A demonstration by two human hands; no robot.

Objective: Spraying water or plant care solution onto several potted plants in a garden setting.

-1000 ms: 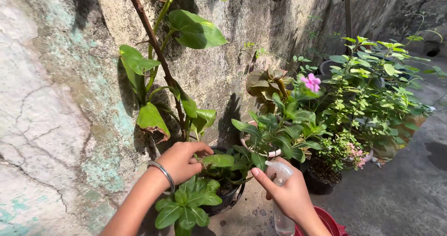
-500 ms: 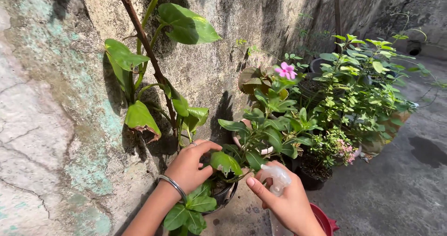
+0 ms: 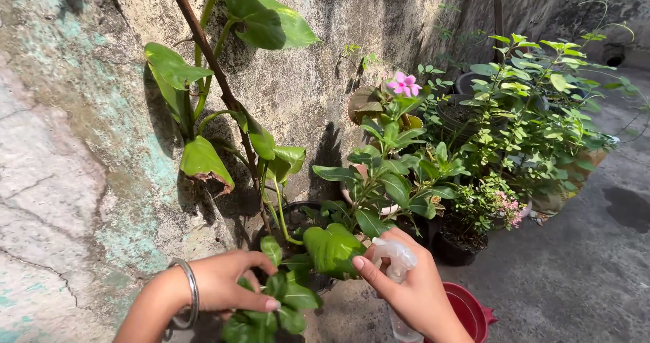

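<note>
Two hands busy here: your left hand [image 3: 227, 283] has dropped off the black pot [image 3: 298, 214] rim and now curls its fingers around the low leaf cluster [image 3: 274, 306], while your right hand [image 3: 406, 289] stays clamped on the clear spray bottle [image 3: 396, 262], nozzle at the leaves. Farther back, the pink flower [image 3: 404, 84] sits by the wall.

Left hand [image 3: 227, 282] curled, right hand [image 3: 413, 289] clenched

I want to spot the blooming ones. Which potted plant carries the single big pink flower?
The glossy-leaved plant in the pale pot, just beyond the spray bottle. Its pink flower tops the stem; the small plant to its right has only tiny pink clusters.
</note>
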